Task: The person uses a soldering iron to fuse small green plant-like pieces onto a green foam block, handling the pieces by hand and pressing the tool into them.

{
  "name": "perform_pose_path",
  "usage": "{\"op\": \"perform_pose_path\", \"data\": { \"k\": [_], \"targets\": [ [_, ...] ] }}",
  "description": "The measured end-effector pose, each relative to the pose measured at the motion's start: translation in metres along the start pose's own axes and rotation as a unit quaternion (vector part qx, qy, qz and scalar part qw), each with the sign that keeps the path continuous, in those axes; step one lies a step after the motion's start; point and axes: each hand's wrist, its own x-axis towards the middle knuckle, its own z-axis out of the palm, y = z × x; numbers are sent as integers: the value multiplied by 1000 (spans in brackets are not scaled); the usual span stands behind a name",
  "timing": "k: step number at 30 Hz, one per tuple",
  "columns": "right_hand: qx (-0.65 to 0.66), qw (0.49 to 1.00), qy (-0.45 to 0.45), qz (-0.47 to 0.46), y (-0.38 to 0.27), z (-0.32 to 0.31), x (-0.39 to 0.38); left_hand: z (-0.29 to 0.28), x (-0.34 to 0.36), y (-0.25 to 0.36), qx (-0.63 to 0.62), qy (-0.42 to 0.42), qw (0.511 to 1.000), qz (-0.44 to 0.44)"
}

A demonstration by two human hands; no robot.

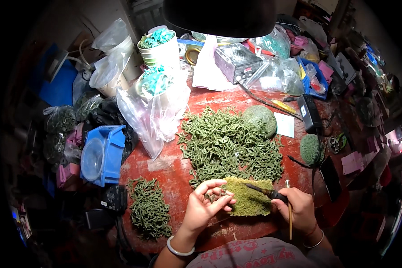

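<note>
R hand: 1 blk tool, 1 stick; L hand: sev. pcs.

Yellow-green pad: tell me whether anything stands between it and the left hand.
Nothing visible does: the left hand is right at the left edge of the yellow-green pad. From the other side, the dark-handled tool in the right hand reaches over the pad's upper part.

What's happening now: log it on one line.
left hand: holds small pieces; right hand: holds black tool, thin stick; green pad: below tool; large green pile: beyond pad
</note>
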Motion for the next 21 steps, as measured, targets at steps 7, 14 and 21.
{"op": "perform_pose_path", "data": {
  "k": [7,14,21],
  "targets": [
    [126,990,4,66,-11,16,34,-2,-2,-5,-7,-2,1000,6],
    [156,988,-8,-5,7,54,80,-3,-1,-3,6,-6,1000,1],
    [137,990,-39,-9,14,72,100,0,-2,-1,7,9,1000,10]
  ]
}}
